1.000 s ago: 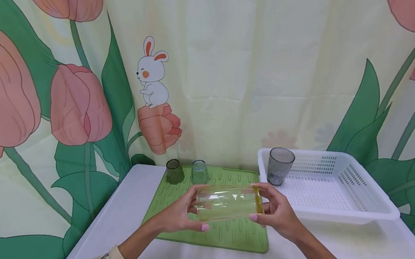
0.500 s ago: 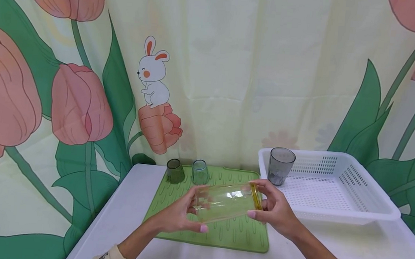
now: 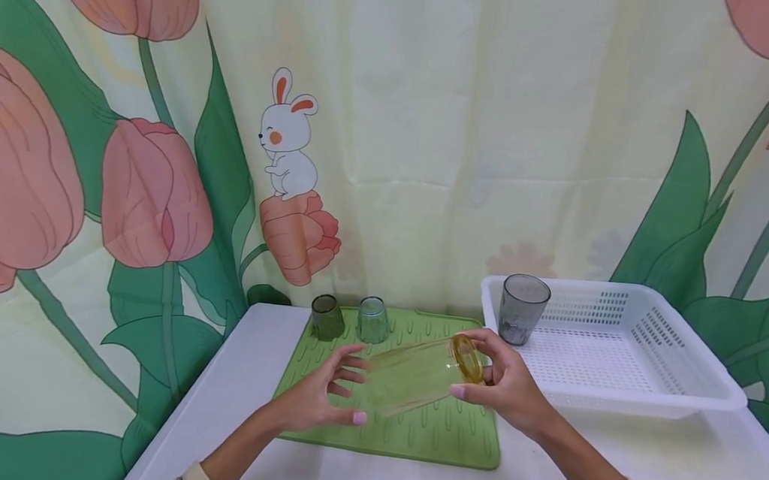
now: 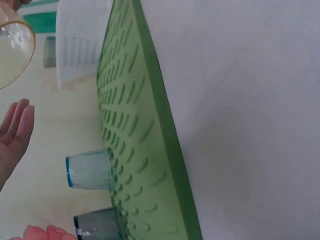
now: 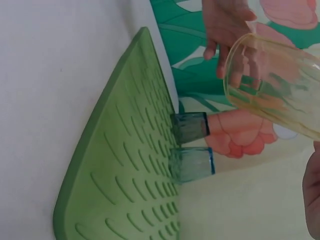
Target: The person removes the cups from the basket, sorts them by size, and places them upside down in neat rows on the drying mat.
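A clear yellow glass [image 3: 414,374] is held tilted above the green ridged mat [image 3: 430,432], its thick amber base to the right and its rim to the left. My right hand [image 3: 505,378] grips it around the base, thumb in front and fingers behind. Fingers spread, my left hand [image 3: 318,393] is beside the rim; the left wrist view shows a gap between this hand [image 4: 15,135] and the glass [image 4: 14,52]. In the right wrist view the rim of the glass [image 5: 270,82] overlaps the left hand [image 5: 227,30] behind it.
A dark glass [image 3: 327,318] and a bluish glass [image 3: 373,320] stand at the mat's back left. At the right is a white perforated basket [image 3: 643,400], with a grey glass [image 3: 523,311] upright in its left end. A printed curtain [image 3: 421,122] hangs behind the table.
My left hand has let go of the glass and moved slightly left. In my right hand, the glass has tilted further, its base turned up and more toward the head camera.
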The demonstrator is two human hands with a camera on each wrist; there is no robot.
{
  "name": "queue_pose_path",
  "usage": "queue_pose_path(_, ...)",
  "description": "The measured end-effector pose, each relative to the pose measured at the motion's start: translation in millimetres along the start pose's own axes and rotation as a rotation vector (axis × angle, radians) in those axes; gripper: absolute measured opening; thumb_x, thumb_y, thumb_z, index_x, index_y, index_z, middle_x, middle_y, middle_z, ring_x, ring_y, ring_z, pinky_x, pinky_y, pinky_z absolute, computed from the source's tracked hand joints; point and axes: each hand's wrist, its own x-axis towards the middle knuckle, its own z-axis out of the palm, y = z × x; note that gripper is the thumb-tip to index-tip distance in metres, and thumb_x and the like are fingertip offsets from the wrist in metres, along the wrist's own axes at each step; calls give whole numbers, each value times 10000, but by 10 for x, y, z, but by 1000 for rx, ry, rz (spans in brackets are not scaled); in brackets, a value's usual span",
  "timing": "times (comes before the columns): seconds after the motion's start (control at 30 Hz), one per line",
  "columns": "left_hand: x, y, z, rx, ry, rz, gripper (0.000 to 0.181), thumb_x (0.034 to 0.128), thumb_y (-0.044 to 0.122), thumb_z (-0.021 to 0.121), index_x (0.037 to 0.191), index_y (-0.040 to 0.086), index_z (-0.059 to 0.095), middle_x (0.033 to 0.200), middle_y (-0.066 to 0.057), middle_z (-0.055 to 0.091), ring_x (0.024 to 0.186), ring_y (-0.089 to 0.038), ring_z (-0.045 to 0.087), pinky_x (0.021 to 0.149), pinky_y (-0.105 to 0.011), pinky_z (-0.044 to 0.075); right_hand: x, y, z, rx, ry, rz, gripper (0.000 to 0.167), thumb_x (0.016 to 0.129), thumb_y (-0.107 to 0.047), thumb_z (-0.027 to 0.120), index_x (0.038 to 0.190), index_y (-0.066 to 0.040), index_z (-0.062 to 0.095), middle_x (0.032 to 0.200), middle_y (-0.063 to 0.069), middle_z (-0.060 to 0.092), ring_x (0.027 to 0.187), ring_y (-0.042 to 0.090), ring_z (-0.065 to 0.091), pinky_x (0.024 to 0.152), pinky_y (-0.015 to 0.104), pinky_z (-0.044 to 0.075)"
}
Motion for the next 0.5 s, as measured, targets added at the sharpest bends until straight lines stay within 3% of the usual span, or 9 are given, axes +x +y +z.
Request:
queue_pose_path(0.2,-114,-60,-93,1,39,-34,890,882,360,776,1554,231,208,1463,-83,460,1312,-293,513,1019,-488,481,30,14,21,-31,3,37,608,819,20,756,1356,-58,482,1353,291,431,487,-2,357,414,227,378)
queue_pose_path(0.33,-179,-111,-141,20,62,-57,885,883,348,774,1556,216,214,1453,-75,473,1298,-284,521,1009,-461,486,50,32,38,-57,17,65,624,810,-3,774,1362,-82,494,1367,310,426,473,1,358,413,205,370)
queue_pose_path(0.5,-269,-218,-194,12,78,-86,842,897,321,762,1544,189,241,1458,-92,466,1302,-365,503,1000,-463,482,86,56,66,-67,24,91,637,804,-22,787,1369,-95,501,1391,295,421,449,10,376,410,200,384)
